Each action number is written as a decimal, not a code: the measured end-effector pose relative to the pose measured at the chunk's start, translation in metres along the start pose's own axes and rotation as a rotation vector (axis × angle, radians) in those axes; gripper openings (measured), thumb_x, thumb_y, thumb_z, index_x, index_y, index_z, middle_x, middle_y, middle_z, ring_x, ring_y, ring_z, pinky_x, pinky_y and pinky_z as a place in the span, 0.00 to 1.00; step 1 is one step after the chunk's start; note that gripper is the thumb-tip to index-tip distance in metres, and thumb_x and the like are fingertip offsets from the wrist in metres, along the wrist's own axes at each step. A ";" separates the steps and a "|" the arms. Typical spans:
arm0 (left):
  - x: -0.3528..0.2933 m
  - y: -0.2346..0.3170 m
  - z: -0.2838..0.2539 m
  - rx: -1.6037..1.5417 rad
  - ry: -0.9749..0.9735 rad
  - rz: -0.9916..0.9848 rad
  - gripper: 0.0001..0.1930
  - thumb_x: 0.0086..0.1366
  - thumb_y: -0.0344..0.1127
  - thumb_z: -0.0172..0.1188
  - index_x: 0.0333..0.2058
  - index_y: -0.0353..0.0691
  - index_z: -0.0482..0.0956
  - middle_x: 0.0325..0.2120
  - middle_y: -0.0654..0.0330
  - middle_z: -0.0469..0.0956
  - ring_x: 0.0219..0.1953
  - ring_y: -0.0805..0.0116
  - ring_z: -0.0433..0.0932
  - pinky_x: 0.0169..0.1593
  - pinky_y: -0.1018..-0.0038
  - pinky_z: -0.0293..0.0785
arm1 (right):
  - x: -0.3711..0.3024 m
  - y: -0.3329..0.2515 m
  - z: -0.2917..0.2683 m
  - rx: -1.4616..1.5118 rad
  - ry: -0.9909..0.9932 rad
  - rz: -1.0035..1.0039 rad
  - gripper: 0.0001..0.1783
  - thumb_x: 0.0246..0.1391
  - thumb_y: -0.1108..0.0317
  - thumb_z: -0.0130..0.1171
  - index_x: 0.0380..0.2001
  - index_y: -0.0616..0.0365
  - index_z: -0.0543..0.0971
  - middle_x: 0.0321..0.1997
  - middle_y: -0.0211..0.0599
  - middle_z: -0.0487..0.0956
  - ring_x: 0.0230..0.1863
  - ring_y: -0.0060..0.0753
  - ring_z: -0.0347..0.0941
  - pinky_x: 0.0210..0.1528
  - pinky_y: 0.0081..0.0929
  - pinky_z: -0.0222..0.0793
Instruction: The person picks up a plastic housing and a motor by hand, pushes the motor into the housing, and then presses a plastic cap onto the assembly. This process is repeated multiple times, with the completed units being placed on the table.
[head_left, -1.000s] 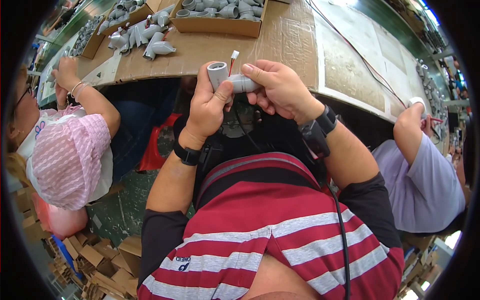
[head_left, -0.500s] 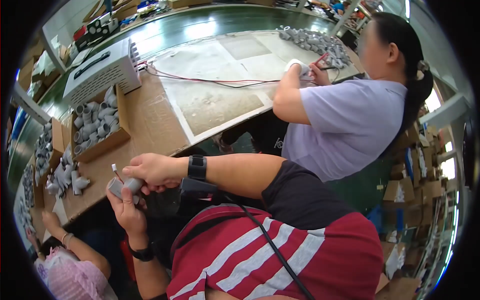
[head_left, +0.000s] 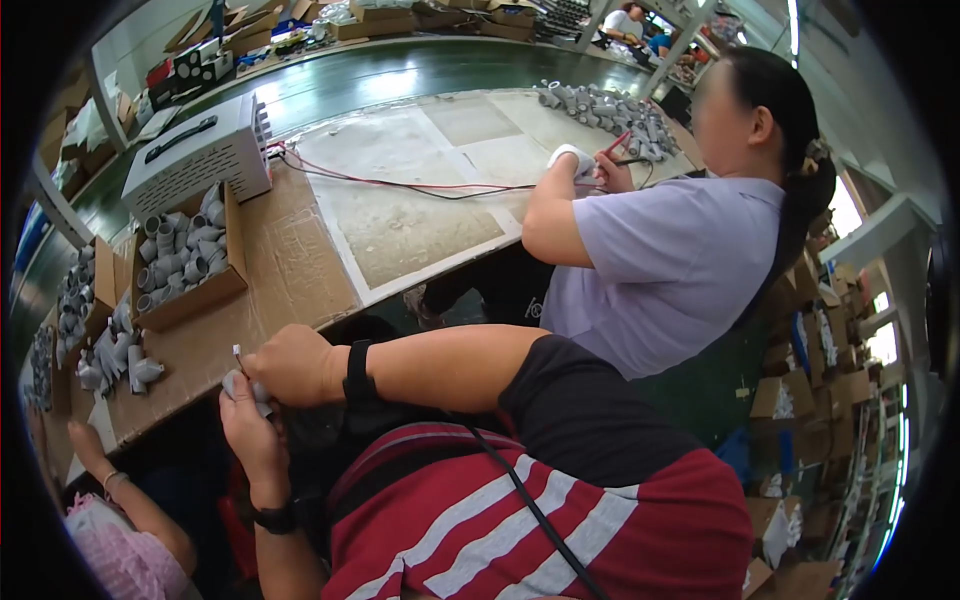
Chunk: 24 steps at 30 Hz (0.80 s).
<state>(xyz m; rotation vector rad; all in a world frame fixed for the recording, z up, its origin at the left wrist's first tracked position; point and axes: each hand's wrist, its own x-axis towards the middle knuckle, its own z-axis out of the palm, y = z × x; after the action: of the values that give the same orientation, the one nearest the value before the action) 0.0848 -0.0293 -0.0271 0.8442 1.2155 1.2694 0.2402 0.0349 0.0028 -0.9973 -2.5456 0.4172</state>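
Observation:
A small grey plastic pipe fitting (head_left: 231, 383) is held between my two hands, just off the front edge of the table. My left hand (head_left: 256, 436) grips it from below, thumb along its side. Closed over its upper part, my right hand (head_left: 297, 366) has its back turned up and hides most of that part. A thin wire with a white connector (head_left: 237, 351) sticks up from the fitting beside my right knuckles.
An open carton (head_left: 240, 262) of grey fittings stands on the table, with loose fittings (head_left: 143, 369) beside it. Behind is a vented metal box (head_left: 200, 150) with red and black cables. A co-worker (head_left: 670, 240) works at right; another person's arm (head_left: 120, 485) is at lower left.
My right hand has turned so its back faces up, covering the rounded grey part that showed before. The fitting has tilted in my left hand. The whole view has shifted slightly.

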 end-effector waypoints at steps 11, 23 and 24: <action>-0.018 0.041 -0.085 0.580 0.170 0.579 0.20 0.68 0.42 0.64 0.48 0.33 0.71 0.32 0.38 0.80 0.39 0.37 0.81 0.39 0.52 0.76 | 0.033 -0.067 0.047 0.421 0.101 0.040 0.13 0.51 0.73 0.65 0.41 0.60 0.80 0.32 0.51 0.82 0.34 0.51 0.81 0.37 0.41 0.74; 0.027 0.055 -0.130 1.248 0.669 0.825 0.35 0.58 0.48 0.71 0.62 0.45 0.72 0.68 0.46 0.61 0.68 0.36 0.59 0.67 0.45 0.56 | 0.043 -0.037 0.034 0.357 0.296 0.149 0.19 0.51 0.74 0.67 0.47 0.61 0.78 0.25 0.35 0.76 0.26 0.31 0.73 0.32 0.28 0.71; 0.031 0.053 -0.124 1.322 0.646 0.805 0.35 0.58 0.49 0.72 0.62 0.47 0.73 0.69 0.48 0.59 0.70 0.36 0.57 0.68 0.42 0.53 | 0.044 -0.031 0.032 0.370 0.306 0.159 0.18 0.51 0.74 0.67 0.46 0.61 0.78 0.25 0.35 0.76 0.25 0.29 0.73 0.32 0.27 0.71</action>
<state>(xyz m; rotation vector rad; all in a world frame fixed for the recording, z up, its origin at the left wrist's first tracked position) -0.0510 -0.0095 -0.0088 2.1238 2.4605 1.2804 0.1784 0.0392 -0.0034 -1.0323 -2.0314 0.6924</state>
